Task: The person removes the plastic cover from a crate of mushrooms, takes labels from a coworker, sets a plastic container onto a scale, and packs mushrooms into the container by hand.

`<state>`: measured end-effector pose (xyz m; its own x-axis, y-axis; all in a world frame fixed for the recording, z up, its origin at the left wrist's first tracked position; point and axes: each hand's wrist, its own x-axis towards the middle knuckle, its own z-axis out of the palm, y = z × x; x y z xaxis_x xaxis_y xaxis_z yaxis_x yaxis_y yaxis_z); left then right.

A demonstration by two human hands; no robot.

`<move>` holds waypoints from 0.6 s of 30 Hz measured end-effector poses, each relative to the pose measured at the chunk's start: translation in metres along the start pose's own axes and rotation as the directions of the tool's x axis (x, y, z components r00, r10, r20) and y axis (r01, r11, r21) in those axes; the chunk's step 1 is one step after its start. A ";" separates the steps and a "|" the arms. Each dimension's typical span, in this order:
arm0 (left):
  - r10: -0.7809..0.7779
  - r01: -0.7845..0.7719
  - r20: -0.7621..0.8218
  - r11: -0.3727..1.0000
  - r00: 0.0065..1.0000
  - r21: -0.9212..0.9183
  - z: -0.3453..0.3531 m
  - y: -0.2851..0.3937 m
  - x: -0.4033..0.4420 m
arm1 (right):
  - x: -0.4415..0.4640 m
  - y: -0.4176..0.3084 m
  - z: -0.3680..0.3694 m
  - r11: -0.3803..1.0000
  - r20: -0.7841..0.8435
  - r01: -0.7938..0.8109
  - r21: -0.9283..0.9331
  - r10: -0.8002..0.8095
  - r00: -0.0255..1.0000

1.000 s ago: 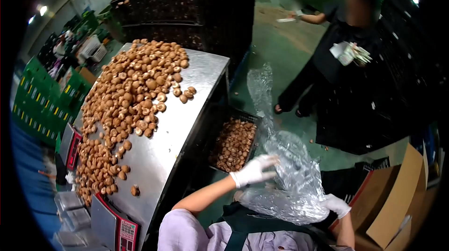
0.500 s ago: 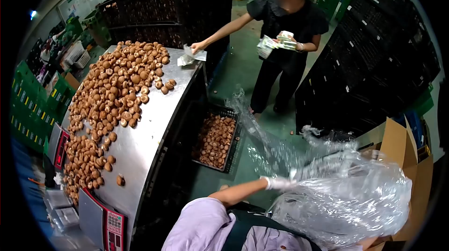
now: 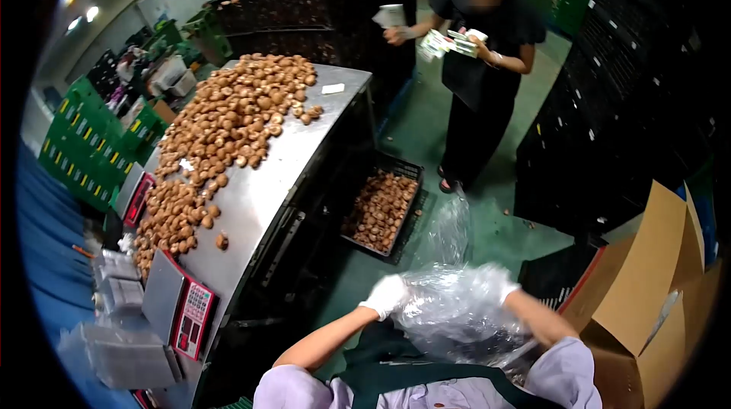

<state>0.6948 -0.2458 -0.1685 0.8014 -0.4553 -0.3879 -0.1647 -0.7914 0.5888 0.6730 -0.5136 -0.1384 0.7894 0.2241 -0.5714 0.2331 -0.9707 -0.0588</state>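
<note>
A bunched clear plastic sheet (image 3: pixel 449 310) is held up in front of my body, and a tail of it trails down towards the green floor. My left hand (image 3: pixel 388 296), in a white glove, is closed on the sheet's left side. On the opposite side my right hand (image 3: pixel 499 285), also gloved, grips the plastic; motion blurs it and its fingers are partly hidden. Beyond the sheet, a black crate (image 3: pixel 384 211) of brown mushrooms stands on the floor.
Left is a metal table (image 3: pixel 263 173) with heaped mushrooms (image 3: pixel 236 112), a red-edged scale (image 3: pixel 194 317) and clear plastic tubs (image 3: pixel 126 359). An open cardboard box (image 3: pixel 640 287) stands right. A person (image 3: pixel 487 51) holding packets stands ahead, between stacked black crates (image 3: pixel 609 104).
The plastic sheet has moved left from beside the cardboard box to before my body, more bunched. My right hand has come into view. The other person's arm has drawn back from the table, leaving a small white packet.
</note>
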 end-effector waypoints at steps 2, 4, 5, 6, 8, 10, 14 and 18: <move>-0.047 0.026 -0.227 0.995 0.973 -0.095 -0.049 0.001 -0.006 | -0.002 -0.062 0.011 0.851 -0.072 0.356 0.385 -0.357 0.931; -0.017 -0.022 -0.356 0.994 0.934 -0.107 -0.068 -0.031 0.006 | -0.014 -0.096 -0.005 0.703 -0.099 0.479 0.525 -0.509 0.855; -0.105 0.022 -0.286 0.960 0.952 -0.279 -0.068 -0.054 0.011 | -0.024 -0.099 -0.015 0.667 -0.106 0.495 0.556 -0.534 0.839; -0.174 0.071 -0.199 0.896 0.964 -0.438 -0.067 -0.077 0.017 | -0.035 -0.098 -0.024 0.653 -0.112 0.496 0.572 -0.537 0.836; -0.068 0.072 0.033 0.752 0.997 -0.655 -0.071 -0.105 0.010 | -0.062 -0.087 -0.043 0.647 -0.153 0.499 0.576 -0.515 0.844; 0.156 -0.038 0.084 0.649 0.984 -0.760 -0.066 -0.142 0.003 | -0.090 -0.078 -0.064 0.665 -0.222 0.502 0.554 -0.463 0.858; -0.168 0.342 0.301 0.351 0.939 -0.872 -0.140 -0.130 -0.095 | -0.130 -0.088 -0.091 0.700 -0.489 0.561 0.442 -0.336 0.805; -0.029 0.050 0.041 0.432 0.999 -0.900 -0.088 -0.257 -0.126 | -0.139 -0.127 -0.108 0.725 -0.722 0.614 0.311 -0.241 0.649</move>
<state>0.6868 0.0507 -0.2082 0.7812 -0.4491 -0.4336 0.4865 0.0027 0.8737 0.5949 -0.4121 0.0365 0.8662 0.4417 0.2339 0.4775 -0.5933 -0.6481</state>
